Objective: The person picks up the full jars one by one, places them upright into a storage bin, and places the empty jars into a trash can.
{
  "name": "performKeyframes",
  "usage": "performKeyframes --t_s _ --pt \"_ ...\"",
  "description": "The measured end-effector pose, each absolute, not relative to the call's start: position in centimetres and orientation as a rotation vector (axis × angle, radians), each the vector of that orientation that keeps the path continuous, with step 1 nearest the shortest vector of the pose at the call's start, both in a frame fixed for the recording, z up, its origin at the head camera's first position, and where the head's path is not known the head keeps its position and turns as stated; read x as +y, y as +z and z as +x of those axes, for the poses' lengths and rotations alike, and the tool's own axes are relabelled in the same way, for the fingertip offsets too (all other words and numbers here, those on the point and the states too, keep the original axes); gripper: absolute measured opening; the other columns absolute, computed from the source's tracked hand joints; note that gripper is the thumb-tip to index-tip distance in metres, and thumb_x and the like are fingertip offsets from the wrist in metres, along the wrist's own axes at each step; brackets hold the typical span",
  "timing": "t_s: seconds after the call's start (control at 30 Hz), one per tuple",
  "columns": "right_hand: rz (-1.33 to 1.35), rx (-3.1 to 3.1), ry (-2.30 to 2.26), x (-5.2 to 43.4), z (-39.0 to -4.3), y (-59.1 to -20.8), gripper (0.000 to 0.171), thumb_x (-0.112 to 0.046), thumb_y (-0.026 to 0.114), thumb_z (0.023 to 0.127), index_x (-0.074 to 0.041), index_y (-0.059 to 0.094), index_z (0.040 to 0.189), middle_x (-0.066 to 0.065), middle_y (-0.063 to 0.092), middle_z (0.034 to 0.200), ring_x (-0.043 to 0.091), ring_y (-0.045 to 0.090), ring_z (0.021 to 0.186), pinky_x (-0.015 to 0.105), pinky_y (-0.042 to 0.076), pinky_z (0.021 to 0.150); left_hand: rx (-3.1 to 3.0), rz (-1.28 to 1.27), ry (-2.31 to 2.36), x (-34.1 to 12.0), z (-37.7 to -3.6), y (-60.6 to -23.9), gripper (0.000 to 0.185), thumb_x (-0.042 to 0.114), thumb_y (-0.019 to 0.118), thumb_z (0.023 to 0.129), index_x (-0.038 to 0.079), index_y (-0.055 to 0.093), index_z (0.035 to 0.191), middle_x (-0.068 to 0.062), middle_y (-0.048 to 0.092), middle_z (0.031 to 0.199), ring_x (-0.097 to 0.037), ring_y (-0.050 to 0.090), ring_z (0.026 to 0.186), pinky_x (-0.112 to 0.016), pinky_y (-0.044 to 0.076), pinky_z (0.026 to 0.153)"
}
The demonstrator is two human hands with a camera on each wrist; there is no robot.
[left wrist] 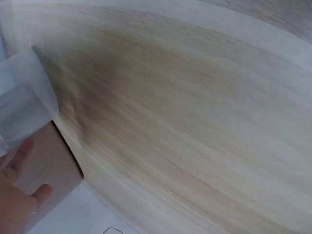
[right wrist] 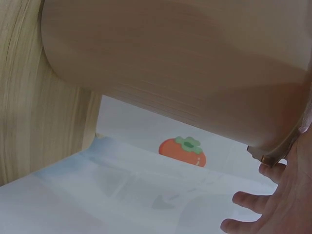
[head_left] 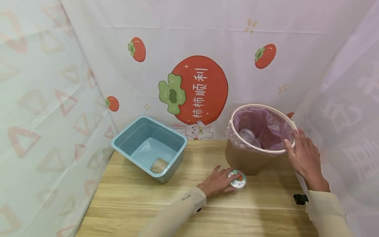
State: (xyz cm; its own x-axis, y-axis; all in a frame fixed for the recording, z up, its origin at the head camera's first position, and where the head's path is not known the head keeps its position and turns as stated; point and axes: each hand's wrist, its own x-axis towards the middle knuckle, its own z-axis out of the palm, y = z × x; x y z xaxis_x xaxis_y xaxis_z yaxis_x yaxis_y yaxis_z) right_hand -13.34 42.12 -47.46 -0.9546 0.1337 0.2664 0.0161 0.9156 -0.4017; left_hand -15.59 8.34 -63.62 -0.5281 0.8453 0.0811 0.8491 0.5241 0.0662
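My left hand (head_left: pixel 217 181) grips a clear plastic jar by its printed lid (head_left: pixel 238 179) on the table, fingers over the top and thumb at the near side. Sideways in the left wrist view, the jar (left wrist: pixel 24 100) shows its clear wall beside the fingers. My right hand (head_left: pixel 305 156) rests on the rim of a brown bin (head_left: pixel 241 156), thumb over the edge; the right wrist view shows its fingers (right wrist: pixel 251 201) spread outside the wall. A clear plastic container (head_left: pixel 248 135) lies inside the bin's purple liner (head_left: pixel 270 123).
A blue plastic basin (head_left: pixel 148 130) stands at the left of the wooden table (head_left: pixel 133 200). In its near corner lies a clear container of pale grains (head_left: pixel 159 165). Printed white cloth (head_left: pixel 189 42) hangs behind and on both sides, close to the bin.
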Motion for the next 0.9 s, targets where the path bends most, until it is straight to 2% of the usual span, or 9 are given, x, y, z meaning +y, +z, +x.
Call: performKeyframes --t_s 0.13,0.4,0.7,0.9 --pt "-0.106 -2.785 0.581 42.2 -13.3 -47.5 0.076 -0.051 0.032 0.116 -0.005 0.016 0.174 0.029 0.015 0.179 0.066 0.026 0.150 0.088 0.020 0.109 -2.732 -1.487 -0.161 7.4 -16.1 -63.6 0.078 0.069 0.048 0.108 0.036 0.025 0.175 -0.006 0.039 0.174 -0.020 0.054 0.151 -0.058 0.037 0.127" --pt "-0.105 -2.787 0.567 42.1 -13.4 -47.5 0.076 -0.050 0.033 0.115 -0.004 0.017 0.174 0.032 0.018 0.177 0.066 0.027 0.149 0.087 0.022 0.108 -2.818 -1.419 -0.187 5.4 -17.0 -62.0 0.074 0.065 0.047 0.110 0.036 0.026 0.175 -0.005 0.035 0.176 -0.023 0.049 0.155 -0.059 0.034 0.129" --pt "-0.107 -2.787 0.569 42.1 -13.4 -47.4 0.077 -0.051 0.033 0.115 -0.004 0.017 0.174 0.032 0.019 0.176 0.066 0.027 0.148 0.087 0.022 0.108 -2.894 -1.250 -0.191 2.7 -19.1 -58.9 0.076 0.063 0.055 0.108 0.035 0.030 0.173 -0.006 0.037 0.175 -0.026 0.048 0.155 -0.062 0.031 0.130" --pt "-0.096 -2.783 0.565 42.1 -13.3 -47.4 0.076 -0.050 0.034 0.115 -0.003 0.018 0.173 0.033 0.022 0.173 0.066 0.028 0.147 0.086 0.023 0.107 -2.879 -1.179 -0.157 0.6 -20.4 -56.3 0.075 0.059 0.059 0.108 0.033 0.032 0.173 -0.009 0.040 0.173 -0.029 0.054 0.150 -0.064 0.032 0.129"
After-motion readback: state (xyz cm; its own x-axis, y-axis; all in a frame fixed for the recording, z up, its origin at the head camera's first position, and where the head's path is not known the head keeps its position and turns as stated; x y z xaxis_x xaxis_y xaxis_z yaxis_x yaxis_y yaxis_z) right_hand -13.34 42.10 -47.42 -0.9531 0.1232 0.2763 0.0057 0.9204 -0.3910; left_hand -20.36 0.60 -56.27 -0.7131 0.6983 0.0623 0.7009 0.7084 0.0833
